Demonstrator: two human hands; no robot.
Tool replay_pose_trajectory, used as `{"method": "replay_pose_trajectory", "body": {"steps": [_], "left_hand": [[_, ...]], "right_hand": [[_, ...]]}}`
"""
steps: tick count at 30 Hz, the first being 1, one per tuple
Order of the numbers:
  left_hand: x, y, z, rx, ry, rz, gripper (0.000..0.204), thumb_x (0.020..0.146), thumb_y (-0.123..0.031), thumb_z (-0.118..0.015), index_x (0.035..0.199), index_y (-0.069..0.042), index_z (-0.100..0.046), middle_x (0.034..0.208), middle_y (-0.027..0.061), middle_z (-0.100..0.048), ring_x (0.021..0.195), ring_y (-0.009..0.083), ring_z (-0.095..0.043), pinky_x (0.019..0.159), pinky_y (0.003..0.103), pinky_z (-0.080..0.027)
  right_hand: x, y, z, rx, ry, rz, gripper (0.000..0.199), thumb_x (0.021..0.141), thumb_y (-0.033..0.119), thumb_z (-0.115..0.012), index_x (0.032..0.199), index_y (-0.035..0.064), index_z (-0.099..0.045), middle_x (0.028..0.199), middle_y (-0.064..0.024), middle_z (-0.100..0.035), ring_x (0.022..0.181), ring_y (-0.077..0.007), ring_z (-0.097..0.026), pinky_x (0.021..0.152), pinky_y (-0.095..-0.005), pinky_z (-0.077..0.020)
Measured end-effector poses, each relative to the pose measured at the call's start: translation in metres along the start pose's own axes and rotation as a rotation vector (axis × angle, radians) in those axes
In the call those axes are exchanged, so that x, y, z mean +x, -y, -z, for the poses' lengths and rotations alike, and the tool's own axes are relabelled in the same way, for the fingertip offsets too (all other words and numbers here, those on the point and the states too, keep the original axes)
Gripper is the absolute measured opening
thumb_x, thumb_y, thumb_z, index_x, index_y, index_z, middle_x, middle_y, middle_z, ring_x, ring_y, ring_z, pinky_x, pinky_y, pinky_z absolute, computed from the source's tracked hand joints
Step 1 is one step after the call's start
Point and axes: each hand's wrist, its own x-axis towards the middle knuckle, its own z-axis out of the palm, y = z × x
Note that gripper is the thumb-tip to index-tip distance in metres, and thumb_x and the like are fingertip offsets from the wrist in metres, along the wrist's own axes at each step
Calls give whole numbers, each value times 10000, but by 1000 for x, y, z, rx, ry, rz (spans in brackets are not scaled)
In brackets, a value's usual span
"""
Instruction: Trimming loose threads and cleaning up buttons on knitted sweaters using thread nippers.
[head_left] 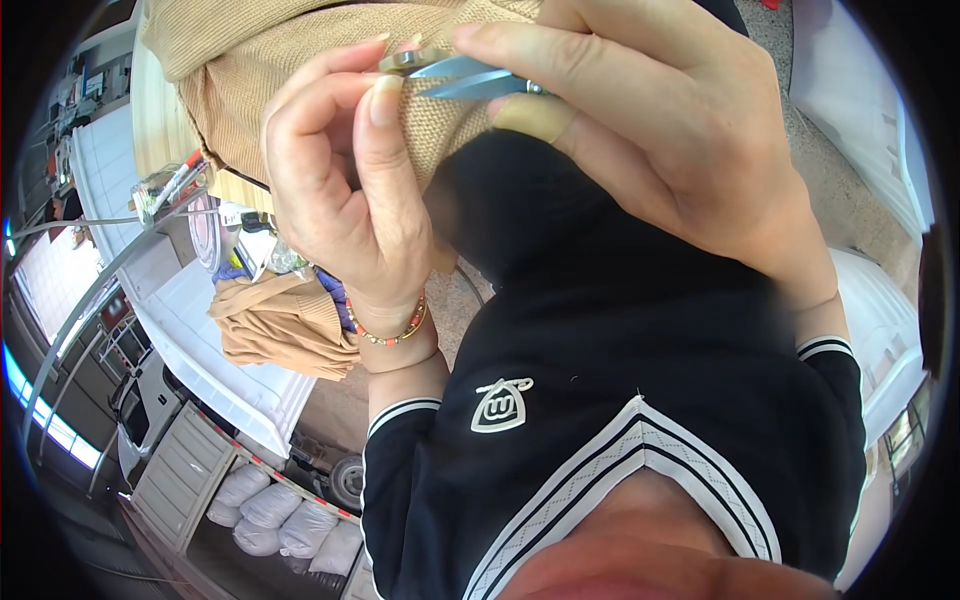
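My left hand (345, 180) pinches a small brownish button (412, 61) between thumb and fingertips, at the top middle of the head view. From the right, my right hand (690, 130) grips a pair of small scissors (470, 84), its handles mostly hidden by the fingers. The two blades are slightly apart, and their tips reach the button and my left thumb. A tan tape wrap (537, 117) is around my right thumb. Behind both hands spreads a tan knitted garment (290, 40); whether the button is attached to it cannot be made out.
At the left, a folded tan knit (280, 320) lies by a white plastic bin (190, 340). Small tools and packets (240, 225) sit above it. Farther off are a truck bed with white sacks (270, 505) and, at the right, another white bin (875, 330).
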Motion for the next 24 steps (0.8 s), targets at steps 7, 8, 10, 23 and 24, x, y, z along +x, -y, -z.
{"method": "replay_pose_trajectory", "body": {"steps": [7, 8, 10, 23, 24], "left_hand": [[1, 3, -2, -93, -10, 1, 122, 976, -23, -510, 1053, 69, -487, 1095, 242, -601, 967, 195, -611, 892, 284, -496], [0, 4, -3, -89, -21, 4, 128, 977, -26, -508, 1060, 68, -480, 1092, 243, -601, 963, 193, -610, 889, 282, -497], [-1, 5, -2, -80, -33, 7, 134, 979, -30, -507, 1066, 66, -473, 1089, 245, -601, 960, 192, -608, 886, 279, -499], [-1, 2, 1, 336, 2, -185, 165, 981, -70, -523, 1106, 19, -463, 1167, 222, -555, 872, 143, -602, 762, 212, -497], [-1, 3, -1, 278, -14, -164, 167, 985, -75, -512, 1110, 22, -456, 1174, 225, -551, 882, 166, -626, 766, 227, -514]], "right_hand": [[-7, -7, 2, -55, -3, 9, 282, 745, 105, -768, 1009, 60, -681, 744, -54, -542, 635, -174, -583, 550, -290, -448], [-6, -6, 1, -64, -3, 10, 282, 745, 105, -767, 1010, 61, -681, 743, -54, -542, 636, -174, -583, 550, -289, -448], [-16, -13, 3, -80, -2, 14, 282, 745, 104, -767, 1011, 62, -681, 742, -54, -542, 636, -174, -583, 552, -289, -447], [-6, 0, 3, -220, 19, 46, 281, 749, 97, -763, 1016, 68, -681, 734, -56, -540, 639, -177, -582, 559, -287, -441], [4, 6, -2, -236, 27, 48, 281, 749, 96, -763, 1017, 69, -680, 733, -56, -540, 640, -177, -582, 560, -287, -441]]}}
